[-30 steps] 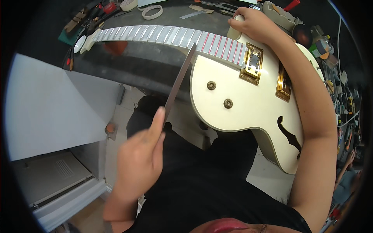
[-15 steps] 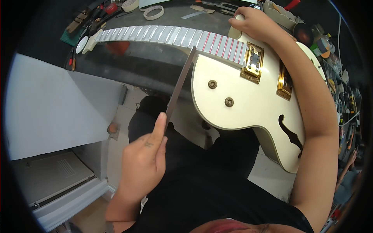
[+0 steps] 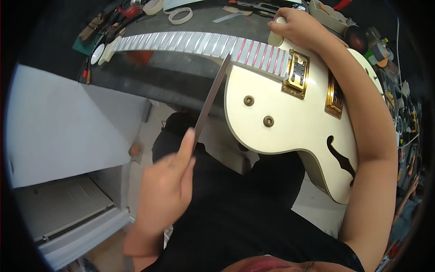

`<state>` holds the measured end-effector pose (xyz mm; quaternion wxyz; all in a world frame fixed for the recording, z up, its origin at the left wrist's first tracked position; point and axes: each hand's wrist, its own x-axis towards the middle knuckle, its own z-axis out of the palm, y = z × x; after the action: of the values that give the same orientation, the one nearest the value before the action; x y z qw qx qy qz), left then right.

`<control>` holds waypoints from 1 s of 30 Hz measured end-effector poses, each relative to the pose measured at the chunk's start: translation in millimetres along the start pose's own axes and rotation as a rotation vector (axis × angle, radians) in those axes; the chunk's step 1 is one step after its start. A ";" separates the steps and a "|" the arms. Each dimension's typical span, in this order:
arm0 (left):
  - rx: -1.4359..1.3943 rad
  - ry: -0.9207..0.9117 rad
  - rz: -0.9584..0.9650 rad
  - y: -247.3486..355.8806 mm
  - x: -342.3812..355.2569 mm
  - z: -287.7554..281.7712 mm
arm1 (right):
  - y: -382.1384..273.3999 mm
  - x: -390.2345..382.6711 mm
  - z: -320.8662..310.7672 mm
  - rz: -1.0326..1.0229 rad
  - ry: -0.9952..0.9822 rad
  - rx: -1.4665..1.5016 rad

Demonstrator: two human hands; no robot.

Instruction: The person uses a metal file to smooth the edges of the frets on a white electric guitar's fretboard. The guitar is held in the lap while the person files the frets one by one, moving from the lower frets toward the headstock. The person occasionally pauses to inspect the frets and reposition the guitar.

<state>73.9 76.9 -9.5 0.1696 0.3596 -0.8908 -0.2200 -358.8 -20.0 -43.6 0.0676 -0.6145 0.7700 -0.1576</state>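
A cream hollow-body electric guitar (image 3: 281, 113) lies across the bench edge and above my lap, its neck to the left. Silvery tape covers the fretboard (image 3: 181, 41) between the frets; several frets near the body are red. My left hand (image 3: 167, 186) is closed round the lower end of a long, narrow flat file (image 3: 210, 102), index finger stretched along it. The file slants up, its tip at the near edge of the fretboard, where neck meets body. Reaching over the body, my right hand (image 3: 297, 27) grips the guitar's far horn; some fingers are hidden.
On the bench (image 3: 158, 77) lie a tape roll (image 3: 180, 16), a steel ruler-like strip (image 3: 226, 17) and several tools at the far left. A round white piece (image 3: 97, 53) is by the headstock. Clutter lines the right. A white cabinet (image 3: 72, 127) stands at left.
The left hand and file have shifted only slightly, the file's tip staying by the fretboard edge. The hand is a little blurred. The right hand keeps its hold; the view has moved slightly.
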 end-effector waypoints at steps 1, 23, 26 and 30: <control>-0.010 0.011 -0.018 -2.5 -10.2 -3.3 | -6.5 1.5 2.8 0.005 0.003 -0.002; 0.110 0.116 0.154 6.9 101.3 10.8 | -18.9 3.6 -4.5 0.005 0.011 -0.013; 0.148 0.168 0.141 3.7 136.8 22.5 | -21.8 7.9 -5.7 -0.029 0.013 -0.026; 0.106 0.034 0.053 12.2 50.7 10.2 | -3.0 -0.1 -0.8 -0.004 0.035 -0.041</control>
<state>27.5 51.3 -4.6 0.1712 0.3483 -0.9073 -0.1617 -356.3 -20.3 -41.8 0.0415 -0.6144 0.7730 -0.1525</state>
